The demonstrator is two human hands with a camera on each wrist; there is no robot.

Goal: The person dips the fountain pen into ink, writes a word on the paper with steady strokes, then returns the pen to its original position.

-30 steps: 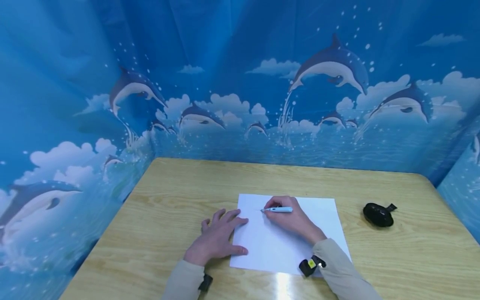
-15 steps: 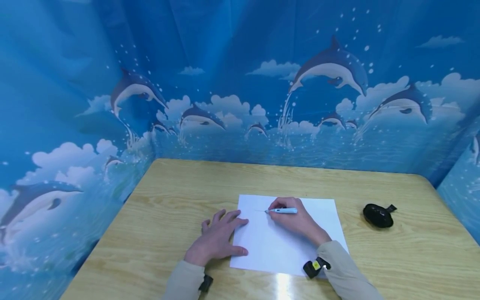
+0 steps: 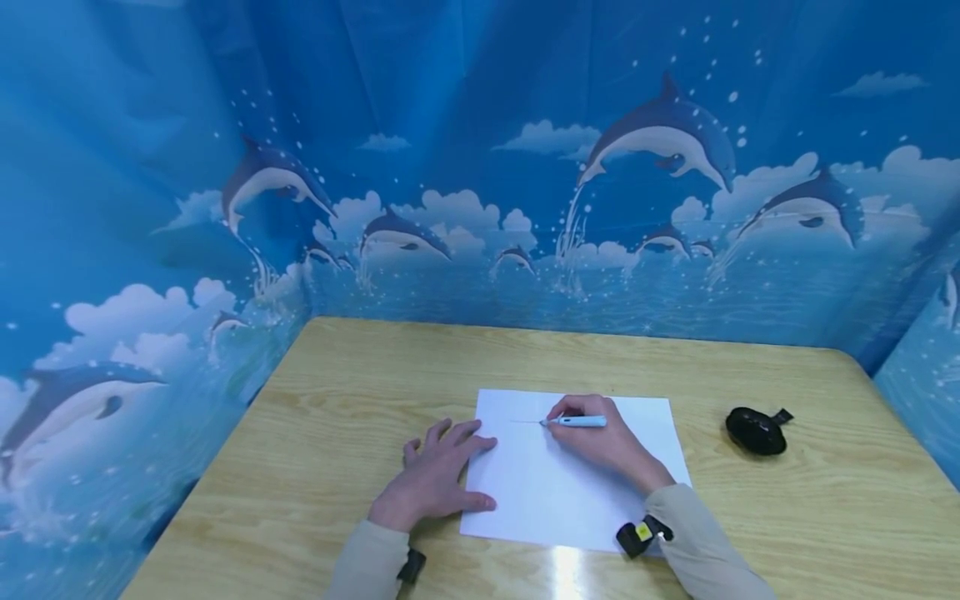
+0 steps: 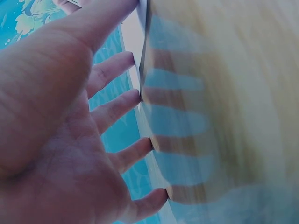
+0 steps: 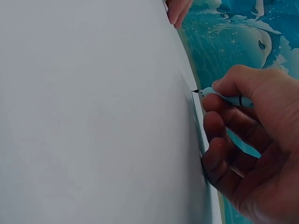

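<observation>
Right hand: the right hand (image 3: 600, 440) pinches the light-blue pen (image 3: 585, 422) between thumb and fingers, nib meeting the paper.
Pen: over the sheet's far half, lying roughly parallel to its far edge.
Left hand: the left hand (image 3: 429, 485) grips nothing; its fingers are spread across the sheet's left edge, thumb and forefinger on the paper.
Paper: the white sheet (image 3: 517, 508) lies flat on the wooden table (image 3: 360, 383), between its left and right edges.
Stroke done: one thin line (image 3: 523, 422), from near the sheet's far left corner to the nib.
Left bare: the near half shows no marks; whatever lies under the right hand is hidden.
Aside: a glossy black object (image 3: 754, 432), toward the table's right edge.
</observation>
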